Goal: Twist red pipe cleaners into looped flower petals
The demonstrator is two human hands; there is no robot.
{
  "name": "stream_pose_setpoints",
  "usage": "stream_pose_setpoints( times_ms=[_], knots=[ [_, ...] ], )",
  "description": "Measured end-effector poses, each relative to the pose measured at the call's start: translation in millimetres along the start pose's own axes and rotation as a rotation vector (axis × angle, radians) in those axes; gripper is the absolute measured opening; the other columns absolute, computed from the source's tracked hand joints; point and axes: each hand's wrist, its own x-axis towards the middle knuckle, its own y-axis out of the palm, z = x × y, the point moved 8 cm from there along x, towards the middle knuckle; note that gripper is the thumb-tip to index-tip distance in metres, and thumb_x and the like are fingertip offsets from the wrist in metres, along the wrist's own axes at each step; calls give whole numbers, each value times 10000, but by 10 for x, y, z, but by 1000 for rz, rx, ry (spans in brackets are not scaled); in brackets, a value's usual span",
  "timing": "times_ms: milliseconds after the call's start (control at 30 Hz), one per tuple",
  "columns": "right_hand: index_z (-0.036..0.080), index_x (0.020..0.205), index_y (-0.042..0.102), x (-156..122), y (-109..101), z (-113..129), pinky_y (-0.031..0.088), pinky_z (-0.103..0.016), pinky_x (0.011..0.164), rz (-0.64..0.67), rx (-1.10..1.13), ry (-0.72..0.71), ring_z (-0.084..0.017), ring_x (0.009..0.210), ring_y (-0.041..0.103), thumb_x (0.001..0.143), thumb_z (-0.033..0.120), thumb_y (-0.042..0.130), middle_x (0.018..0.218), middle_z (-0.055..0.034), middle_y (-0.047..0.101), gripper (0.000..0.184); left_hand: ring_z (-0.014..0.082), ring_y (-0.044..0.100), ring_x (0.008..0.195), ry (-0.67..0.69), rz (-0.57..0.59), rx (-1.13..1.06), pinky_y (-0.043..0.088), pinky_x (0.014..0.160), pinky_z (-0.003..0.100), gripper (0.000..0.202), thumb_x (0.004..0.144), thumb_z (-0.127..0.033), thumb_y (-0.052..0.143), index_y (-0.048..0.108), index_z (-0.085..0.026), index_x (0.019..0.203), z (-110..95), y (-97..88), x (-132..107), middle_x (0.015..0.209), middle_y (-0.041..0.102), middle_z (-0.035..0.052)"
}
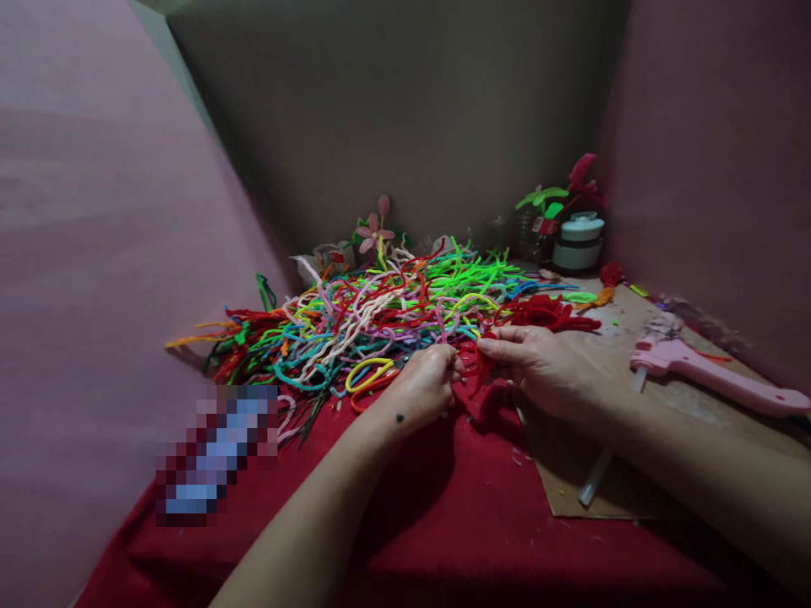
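Two hands meet at the near edge of the pile of pipe cleaners (393, 312), both on one red pipe cleaner (480, 365).

Left hand (424, 384): fingers curled shut and pinching the piece's left end, wrist low over the red cloth (443, 507) in front of the pile.

Right hand (545, 363): thumb and forefinger pressed together on the other end, palm down, forearm lying across the cardboard sheet (570, 473) right of the pile.

Judgement: this looks like bending or twisting. It should go best with the pinches close together, short turns, and the piece kept clear of the pile's loose strands so none snag.

Pink glue gun (710, 376) lies well right of the pile, untouched.
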Motion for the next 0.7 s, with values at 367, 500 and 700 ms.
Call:
stream_pose_setpoints(
  times_ms=[367, 500, 700],
  knots=[
    [163, 669, 548, -10, -64, 86, 351, -241, 491, -67, -114, -106, -90, 490, 483, 674, 350, 665, 571, 21, 546, 220, 68, 455, 363, -37, 126, -241, 350, 373, 173, 116, 763, -274, 520, 523, -165, 724, -154, 230, -83, 508, 538, -30],
    [164, 607, 524, 11, -84, 104, 338, -239, 495, -54, -35, -132, -76, 466, 438, 654, 338, 676, 535, 38, 521, 236, 65, 426, 312, -25, 152, -221, 307, 326, 160, 160, 745, -281, 548, 479, -181, 642, -155, 270, -105, 410, 470, -63],
    [167, 576, 506, -12, -53, 121, 329, -240, 487, -58, 34, -121, -82, 476, 430, 623, 290, 684, 526, 37, 492, 221, 70, 423, 288, -56, 224, -187, 278, 290, 151, 195, 741, -269, 538, 462, -179, 586, -195, 265, -139, 363, 432, -65]
  ],
)
